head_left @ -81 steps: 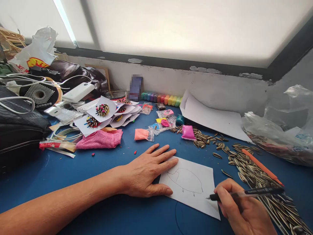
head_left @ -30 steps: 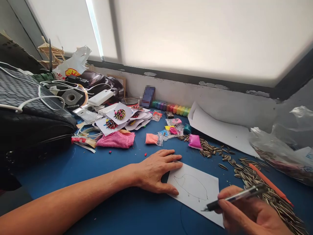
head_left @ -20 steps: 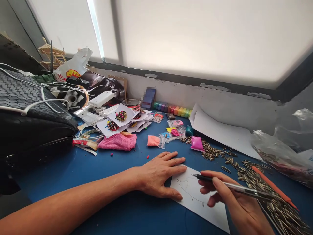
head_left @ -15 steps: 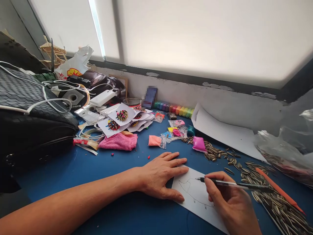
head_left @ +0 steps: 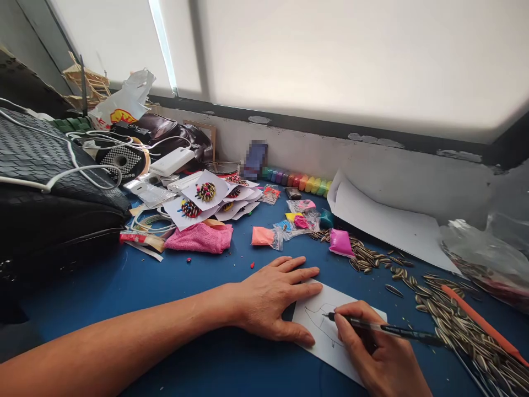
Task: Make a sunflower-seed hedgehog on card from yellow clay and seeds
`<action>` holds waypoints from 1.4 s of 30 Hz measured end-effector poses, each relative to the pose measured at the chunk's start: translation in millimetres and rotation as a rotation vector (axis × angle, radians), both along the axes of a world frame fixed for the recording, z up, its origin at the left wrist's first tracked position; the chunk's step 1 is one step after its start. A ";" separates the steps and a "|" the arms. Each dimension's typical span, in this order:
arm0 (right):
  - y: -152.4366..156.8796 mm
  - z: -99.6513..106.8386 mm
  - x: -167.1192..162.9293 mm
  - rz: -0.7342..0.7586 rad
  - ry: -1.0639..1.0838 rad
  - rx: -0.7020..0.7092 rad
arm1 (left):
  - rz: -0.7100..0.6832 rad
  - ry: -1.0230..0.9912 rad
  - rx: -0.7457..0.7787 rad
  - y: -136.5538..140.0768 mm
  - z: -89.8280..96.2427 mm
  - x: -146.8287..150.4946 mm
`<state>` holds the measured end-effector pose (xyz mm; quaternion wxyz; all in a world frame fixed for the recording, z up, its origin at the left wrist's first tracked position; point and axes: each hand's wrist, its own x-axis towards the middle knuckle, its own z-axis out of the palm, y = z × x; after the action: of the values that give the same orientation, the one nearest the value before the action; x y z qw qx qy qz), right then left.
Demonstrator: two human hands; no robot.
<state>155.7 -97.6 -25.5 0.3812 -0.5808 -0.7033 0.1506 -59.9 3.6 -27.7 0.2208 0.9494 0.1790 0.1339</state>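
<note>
My left hand (head_left: 276,300) lies flat with fingers spread, its fingertips and thumb resting on the left edge of a white sheet of paper (head_left: 308,325). Between the thumb and fingers of my right hand (head_left: 380,353) is a black pen (head_left: 388,329), its tip at the drawing on the sheet. Thin lines there form a rounded outline with a pointed left end and a small leg underneath. My right hand covers the right part of the sheet and drawing.
Sunflower seeds (head_left: 446,309) and an orange tool (head_left: 483,322) lie on the right. Beyond my hands are clay packets (head_left: 341,242), a pink cloth (head_left: 200,238), and cards with seed-decorated figures (head_left: 205,191). A black bag (head_left: 53,220) stands left; large white sheets (head_left: 384,220) lean by the wall.
My right hand and the pen have moved left and slightly down across the drawing, from the upper outline to inside its left part. My left hand stays flat on the sheet.
</note>
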 end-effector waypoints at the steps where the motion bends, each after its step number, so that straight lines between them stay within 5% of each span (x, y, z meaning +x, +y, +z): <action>1: -0.3 0.0 -0.5 -0.003 0.000 -0.006 | -0.001 -0.002 0.000 0.1 -0.2 0.0; 42: -2.1 -4.4 -6.2 -0.013 0.034 0.009 | 0.003 -0.009 0.011 -0.2 -1.7 0.8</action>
<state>149.5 -99.7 -29.9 0.3964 -0.5811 -0.6937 0.1548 -59.1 3.4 -29.4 0.2163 0.9497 0.1786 0.1393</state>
